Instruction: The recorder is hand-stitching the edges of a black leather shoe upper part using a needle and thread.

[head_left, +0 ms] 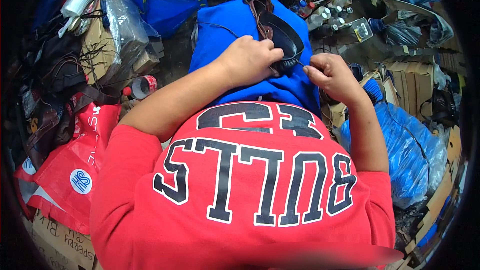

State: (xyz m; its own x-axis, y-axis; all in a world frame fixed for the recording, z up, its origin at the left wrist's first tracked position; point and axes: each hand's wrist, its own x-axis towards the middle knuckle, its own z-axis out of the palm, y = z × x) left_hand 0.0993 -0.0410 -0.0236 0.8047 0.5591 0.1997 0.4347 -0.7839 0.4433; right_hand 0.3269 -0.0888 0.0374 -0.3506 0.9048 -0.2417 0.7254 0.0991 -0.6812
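Observation:
On my lap, over blue cloth (217, 17), lies a dark brown leather shoe (282, 25) with its black inside facing up. My left hand (252, 57) is closed on the shoe's near end, its fingertips pressed to the edge. A thin dark cord runs leftward from beside that hand. My right hand (330, 75) is curled in a pinch just right of the shoe. Between it and the shoe stretches a short dark strand (300, 63), which looks like thread; whether a tool is also in those fingers is hidden.
Several plastic bottles (330, 12) stand at the far right. A blue bag (165, 0) sits at the far left, with a red bag (75, 165) nearer. Blue plastic wrap (405, 150) lies at the right. Cardboard (412, 82) and a bottle with a red cap (142, 87) flank me.

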